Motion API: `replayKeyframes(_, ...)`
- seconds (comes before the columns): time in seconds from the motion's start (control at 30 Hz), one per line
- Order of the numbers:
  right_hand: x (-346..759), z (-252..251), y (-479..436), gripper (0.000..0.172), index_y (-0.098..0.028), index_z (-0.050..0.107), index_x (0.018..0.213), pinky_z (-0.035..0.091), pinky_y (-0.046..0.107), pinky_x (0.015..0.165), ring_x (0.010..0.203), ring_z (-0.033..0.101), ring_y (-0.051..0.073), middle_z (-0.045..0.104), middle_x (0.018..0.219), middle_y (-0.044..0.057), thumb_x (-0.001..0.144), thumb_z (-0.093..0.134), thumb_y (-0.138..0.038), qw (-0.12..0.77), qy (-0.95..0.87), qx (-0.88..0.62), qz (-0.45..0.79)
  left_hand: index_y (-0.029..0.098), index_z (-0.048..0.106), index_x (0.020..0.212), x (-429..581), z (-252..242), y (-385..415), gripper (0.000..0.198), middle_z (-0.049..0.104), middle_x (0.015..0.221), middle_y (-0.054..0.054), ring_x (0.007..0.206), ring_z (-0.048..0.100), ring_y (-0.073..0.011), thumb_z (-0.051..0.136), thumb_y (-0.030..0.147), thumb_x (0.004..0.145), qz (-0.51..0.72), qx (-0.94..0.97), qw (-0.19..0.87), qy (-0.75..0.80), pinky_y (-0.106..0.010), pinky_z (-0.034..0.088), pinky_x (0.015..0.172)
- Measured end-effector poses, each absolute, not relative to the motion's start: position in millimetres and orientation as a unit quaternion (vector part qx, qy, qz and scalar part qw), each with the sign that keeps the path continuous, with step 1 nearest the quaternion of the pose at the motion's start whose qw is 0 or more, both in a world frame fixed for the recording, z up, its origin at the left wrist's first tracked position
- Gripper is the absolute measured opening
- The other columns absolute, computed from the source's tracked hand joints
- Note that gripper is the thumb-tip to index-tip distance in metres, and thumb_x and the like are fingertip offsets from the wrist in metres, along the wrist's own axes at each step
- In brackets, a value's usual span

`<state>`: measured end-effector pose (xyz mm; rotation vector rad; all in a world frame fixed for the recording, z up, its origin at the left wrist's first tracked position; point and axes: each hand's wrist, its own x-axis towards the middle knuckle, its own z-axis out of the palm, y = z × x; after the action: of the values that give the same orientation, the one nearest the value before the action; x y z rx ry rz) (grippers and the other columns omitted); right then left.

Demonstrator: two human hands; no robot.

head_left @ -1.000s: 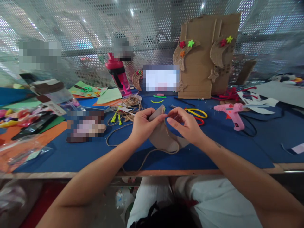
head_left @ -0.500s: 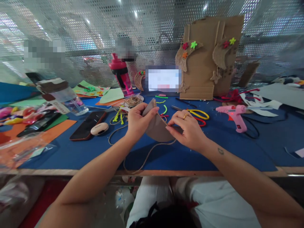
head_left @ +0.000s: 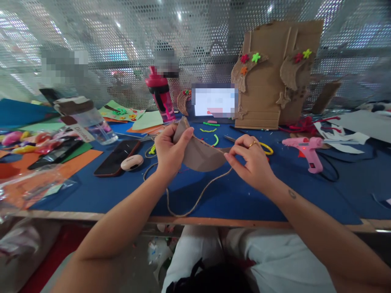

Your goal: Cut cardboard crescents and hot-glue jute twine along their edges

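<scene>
My left hand is closed on one end of a grey-brown crescent-shaped cardboard piece, thumb on the near face. The crescent is held above the blue table, its curved belly facing down. Thumb and fingertips of my right hand pinch a thin jute twine at the crescent's right tip. Along the upper inner edge the twine appears to lie against the cardboard. From my right fingertips its slack loops down over the table and back to the left. Whether the right fingers also grip the cardboard tip is unclear.
A pink glue gun lies right, yellow-handled scissors behind my right hand. A phone and a cream case lie left. Bottles, a lit screen and a cardboard stand with twine-covered crescents stand behind.
My right hand has moved right along the crescent's edge to its tip, drawing the twine with it. The crescent has turned and shows more of its length. The view has shifted slightly left.
</scene>
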<state>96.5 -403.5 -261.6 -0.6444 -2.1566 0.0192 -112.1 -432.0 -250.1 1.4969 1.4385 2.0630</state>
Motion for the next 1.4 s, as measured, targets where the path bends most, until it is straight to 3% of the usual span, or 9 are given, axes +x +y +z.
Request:
replayKeyframes(0.23,95,-269,-399,0.022,-0.018,0.057,0.065,0.043,0.032,0.072,0.081,0.053,0.016,0.051,0.089,0.006,0.082,0.058,-0.031,0.449,-0.840,-0.271,0.136,0.018,0.053,0.062,-112,-252,-433,0.029,0.039,0.057,0.004,0.053,0.031,-0.0075,0.071,0.037,0.073,0.706,0.521,0.086,0.472,-0.022,0.027,0.048)
replayKeyframes(0.4,94,-269,-401,0.025,-0.017,0.049,0.060,0.039,0.024,0.056,0.060,0.050,0.011,0.053,0.065,0.000,0.082,0.056,-0.026,0.406,-0.857,-0.258,0.187,0.017,0.054,0.062,-113,-257,-431,0.028,0.040,0.057,0.004,0.054,0.032,-0.0071,0.071,0.036,0.073,0.697,0.546,0.071,0.459,-0.021,0.027,0.048)
replayKeyframes(0.5,93,-268,-402,0.025,-0.017,0.045,0.057,0.036,0.023,0.053,0.055,0.047,0.009,0.050,0.061,-0.002,0.079,0.057,-0.023,0.403,-0.857,-0.273,0.171,0.017,0.054,0.062,-112,-257,-432,0.029,0.040,0.057,0.004,0.053,0.031,-0.0067,0.072,0.036,0.072,0.695,0.548,0.071,0.459,-0.021,0.026,0.047)
replayKeyframes(0.6,93,-268,-402,0.024,-0.017,0.047,0.057,0.036,0.023,0.054,0.056,0.048,0.008,0.052,0.066,-0.001,0.077,0.058,-0.023,0.394,-0.859,-0.289,0.151,0.016,0.053,0.061,-109,-255,-434,0.029,0.039,0.056,0.005,0.051,0.029,-0.0064,0.072,0.036,0.071,0.693,0.548,0.064,0.464,-0.021,0.024,0.046)
replayKeyframes(0.73,94,-268,-405,0.024,-0.017,0.054,0.057,0.036,0.026,0.057,0.064,0.052,0.010,0.059,0.088,0.002,0.077,0.060,-0.030,0.372,-0.865,-0.333,0.053,0.016,0.049,0.057,-106,-253,-437,0.031,0.035,0.054,0.006,0.051,0.028,-0.0061,0.072,0.033,0.070,0.682,0.553,0.045,0.476,-0.021,0.023,0.046)
replayKeyframes(0.9,94,-264,-410,0.032,-0.016,0.059,0.068,0.042,0.032,0.073,0.082,0.057,0.019,0.060,0.091,0.008,0.078,0.060,-0.046,0.419,-0.854,-0.306,-0.036,0.017,0.045,0.055,-101,-256,-439,0.034,0.032,0.052,0.006,0.050,0.026,-0.0062,0.071,0.032,0.070,0.661,0.564,0.054,0.493,-0.021,0.022,0.044)
replayKeyframes(1.03,94,-265,-408,0.030,-0.015,0.063,0.095,0.042,0.031,0.080,0.087,0.058,0.019,0.067,0.090,0.005,0.085,0.055,-0.042,0.409,-0.874,-0.259,0.050,0.017,0.044,0.056,-93,-263,-441,0.034,0.032,0.052,0.006,0.049,0.026,-0.0061,0.069,0.032,0.072,0.629,0.584,0.107,0.501,-0.020,0.023,0.044)
replayKeyframes(1.2,92,-269,-408,0.025,-0.020,0.067,0.089,0.041,0.028,0.068,0.072,0.059,0.016,0.070,0.079,0.000,0.084,0.058,-0.043,0.335,-0.897,-0.251,0.143,0.016,0.047,0.056,-82,-269,-446,0.031,0.036,0.052,0.006,0.049,0.027,-0.0058,0.068,0.031,0.073,0.603,0.601,0.154,0.501,-0.020,0.023,0.044)
replayKeyframes(1.4,89,-269,-414,0.013,-0.018,0.066,0.081,0.037,0.026,0.062,0.068,0.056,0.014,0.066,0.070,0.000,0.083,0.056,-0.026,0.309,-0.900,-0.265,0.157,0.015,0.051,0.056,-78,-271,-450,0.029,0.036,0.051,0.006,0.048,0.028,-0.0054,0.067,0.033,0.074,0.593,0.604,0.176,0.503,-0.021,0.024,0.046)
